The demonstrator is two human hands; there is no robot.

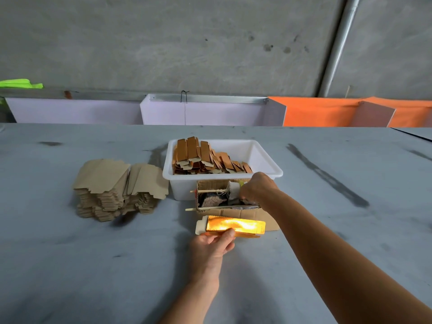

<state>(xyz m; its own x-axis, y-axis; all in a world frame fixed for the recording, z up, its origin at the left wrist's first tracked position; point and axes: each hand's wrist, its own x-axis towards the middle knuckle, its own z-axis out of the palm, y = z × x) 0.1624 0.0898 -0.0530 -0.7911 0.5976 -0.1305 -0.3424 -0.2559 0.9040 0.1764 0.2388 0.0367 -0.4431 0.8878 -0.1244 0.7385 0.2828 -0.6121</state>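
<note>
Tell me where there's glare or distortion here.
Head view: glare washes out the shiny gold foil carton held by the left hand; head view: the wide-angle lens leans the grey wall pipe; shadows on the grey table are soft.

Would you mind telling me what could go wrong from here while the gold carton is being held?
1. The left hand pinches the gold carton only at its near edge, so it may slip or the foil may crease.
2. The right hand reaches into the small cardboard box, where two thin sticks lie across it; a bump might dislodge one.
3. The stack of flat blanks sits unevenly and could slide.
</note>
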